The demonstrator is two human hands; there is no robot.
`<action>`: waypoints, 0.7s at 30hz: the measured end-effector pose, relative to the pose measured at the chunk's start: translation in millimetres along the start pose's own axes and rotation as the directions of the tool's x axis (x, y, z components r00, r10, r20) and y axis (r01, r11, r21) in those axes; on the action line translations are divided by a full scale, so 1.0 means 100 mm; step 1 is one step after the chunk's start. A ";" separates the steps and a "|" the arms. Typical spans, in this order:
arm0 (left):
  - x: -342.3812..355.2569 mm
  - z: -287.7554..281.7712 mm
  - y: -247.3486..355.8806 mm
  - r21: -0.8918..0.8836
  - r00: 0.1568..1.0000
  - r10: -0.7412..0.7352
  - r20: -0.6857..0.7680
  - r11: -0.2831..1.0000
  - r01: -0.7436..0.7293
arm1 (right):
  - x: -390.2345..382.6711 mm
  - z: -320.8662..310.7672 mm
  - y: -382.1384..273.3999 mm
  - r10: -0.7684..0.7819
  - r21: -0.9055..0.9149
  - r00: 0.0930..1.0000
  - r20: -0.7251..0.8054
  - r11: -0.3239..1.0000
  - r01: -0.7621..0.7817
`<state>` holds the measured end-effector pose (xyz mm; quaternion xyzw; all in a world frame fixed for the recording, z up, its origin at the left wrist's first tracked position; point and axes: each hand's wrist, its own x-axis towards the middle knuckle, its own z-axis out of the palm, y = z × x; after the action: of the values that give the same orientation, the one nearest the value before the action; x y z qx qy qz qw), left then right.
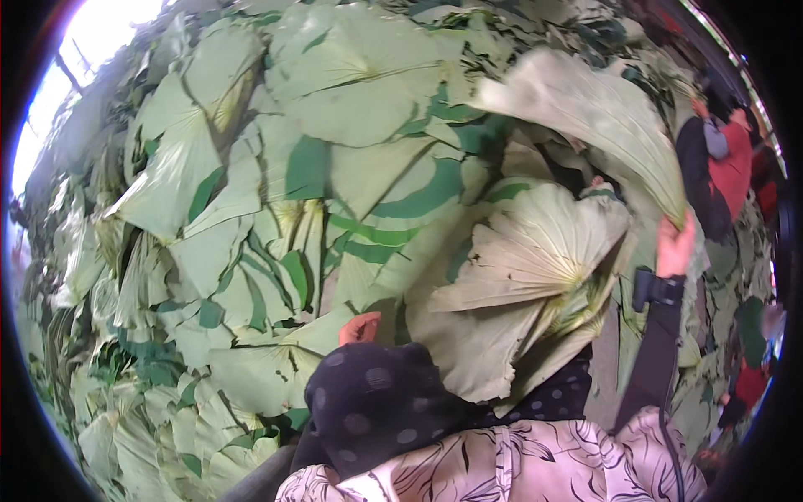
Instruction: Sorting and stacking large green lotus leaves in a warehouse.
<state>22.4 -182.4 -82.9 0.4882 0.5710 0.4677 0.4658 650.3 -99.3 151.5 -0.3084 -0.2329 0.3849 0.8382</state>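
Note:
My right hand (674, 248) is raised at the right, its fingers closed round the stem end of a pale lotus leaf (598, 105). The broad part of that leaf fans out to the upper left and is blurred. My left hand (360, 328) shows just beyond my raised knee in dark dotted cloth. Its fingers are curled in, next to a green lotus leaf (288, 360), and what they hold, if anything, is hidden. Between the hands, several creased lotus leaves (535, 259) lie bunched against my lap, their pale ribbed undersides up.
A large heap of flattened lotus leaves (368, 63) spreads ahead and to the left, some with darker green faces. At the far right sits a person in a red top (729, 171). Another person in red (750, 383) is lower down at the right edge.

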 end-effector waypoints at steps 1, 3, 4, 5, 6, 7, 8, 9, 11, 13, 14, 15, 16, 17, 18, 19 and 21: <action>0.07 -0.07 -0.04 0.002 1.000 -0.004 -0.019 1.000 0.004 | 0.07 -0.10 -0.19 -0.107 -0.157 0.993 -0.047 0.983 0.098; 0.40 0.05 -0.18 0.035 0.996 0.020 -0.085 0.999 -0.017 | 0.56 -1.12 -1.61 0.168 -0.011 0.942 0.289 0.985 -0.172; 0.51 -0.18 -0.17 0.169 0.981 0.120 -0.150 0.981 -0.094 | 0.44 -1.11 -1.20 0.025 0.014 1.000 0.013 1.000 -0.026; 0.62 -0.57 -0.27 0.315 0.923 0.282 -0.261 0.929 -0.195 | 0.27 -0.89 -0.87 -0.105 -0.008 0.961 -0.257 0.994 0.107; 0.76 -0.61 0.08 0.557 0.900 0.368 -0.235 0.810 -0.186 | 0.13 -0.85 -0.93 0.055 0.006 0.831 -0.553 0.998 -0.062; 0.91 -0.68 0.28 0.607 0.909 0.345 -0.234 0.782 -0.141 | 0.02 -0.83 -0.94 0.194 0.078 0.596 -0.779 0.974 -0.215; 1.07 -0.80 0.32 0.746 0.891 0.396 -0.224 0.657 -0.104 | -0.11 -0.77 -0.73 0.187 0.032 0.572 -0.798 0.962 -0.270; 1.24 -0.83 0.43 0.759 0.890 0.398 -0.222 0.643 -0.098 | -0.27 -0.80 -0.56 0.166 -0.019 0.546 -0.821 0.948 -0.318; 1.66 -0.83 0.45 0.842 0.882 0.451 -0.139 0.523 -0.135 | -0.64 -1.29 -0.52 0.217 -0.198 0.908 -0.359 0.933 -0.301; 1.90 -0.75 0.49 0.906 0.923 0.341 -0.180 0.422 0.020 | -0.97 -1.25 -0.15 0.198 -0.231 0.902 -0.383 0.925 -0.301; 2.01 -0.78 0.42 0.922 0.941 0.257 -0.222 0.369 0.116 | -1.12 -1.21 0.03 0.201 -0.278 0.920 -0.338 0.912 -0.301; 2.04 -0.81 0.41 0.940 0.954 0.180 -0.238 0.291 0.180 | -1.25 -1.15 0.16 0.203 -0.332 0.933 -0.297 0.894 -0.300; 2.02 -0.78 0.48 0.938 0.953 0.147 -0.263 0.272 0.217 | -1.39 -0.97 0.28 0.130 -0.364 0.924 -0.359 0.893 -0.267; 2.01 -0.71 0.56 0.934 0.958 0.109 -0.265 0.274 0.228 | -1.49 -0.80 0.34 0.047 -0.405 0.905 -0.423 0.884 -0.235; 2.02 -0.59 0.68 0.928 0.956 0.084 -0.282 0.279 0.249 | -1.53 -0.70 0.32 0.040 -0.395 0.906 -0.421 0.892 -0.222; 2.00 -0.50 0.76 0.920 0.952 0.055 -0.301 0.280 0.275 | -1.57 -0.61 0.31 -0.007 -0.436 0.909 -0.416 0.879 -0.193; 1.99 -0.49 0.63 0.948 0.961 0.130 -0.244 0.242 0.208 | -1.61 -0.43 0.45 -0.039 -0.467 0.914 -0.403 0.868 -0.169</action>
<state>-36.6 16.6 -29.3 0.5866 0.8071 0.0671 -0.0053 558.7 -217.8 65.5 -0.5913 -0.1363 0.2700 0.7476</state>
